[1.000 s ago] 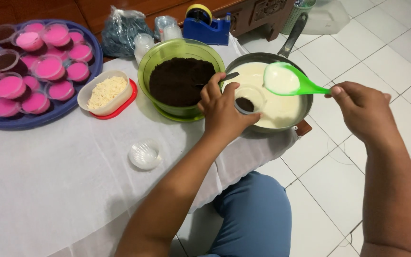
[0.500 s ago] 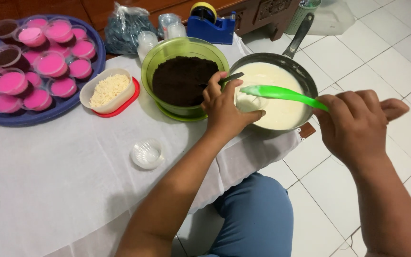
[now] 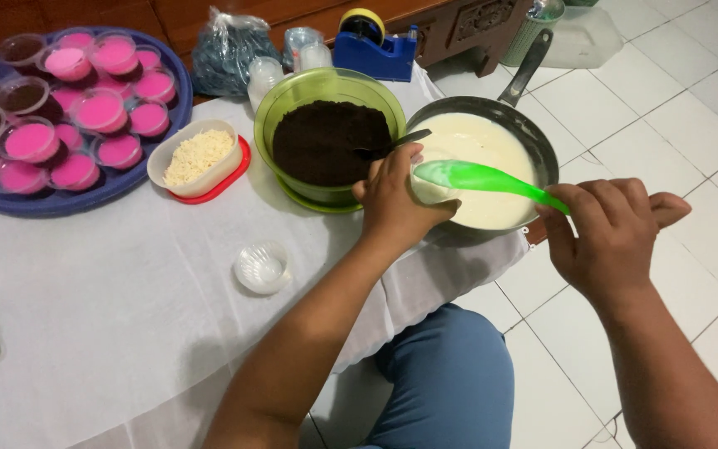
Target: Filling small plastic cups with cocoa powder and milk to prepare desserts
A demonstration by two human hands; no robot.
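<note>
Cup over cream pan; green bowl just beside.

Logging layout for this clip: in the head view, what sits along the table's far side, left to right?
Round blue tray of pink cups → white tub of grated cheese → green bowl of dark crumbs → dark pan of pale cream.

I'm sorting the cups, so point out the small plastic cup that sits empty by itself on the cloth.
It is the clear empty cup on the white cloth, left of the left hand. The filled pink cups crowd the blue tray.
</note>
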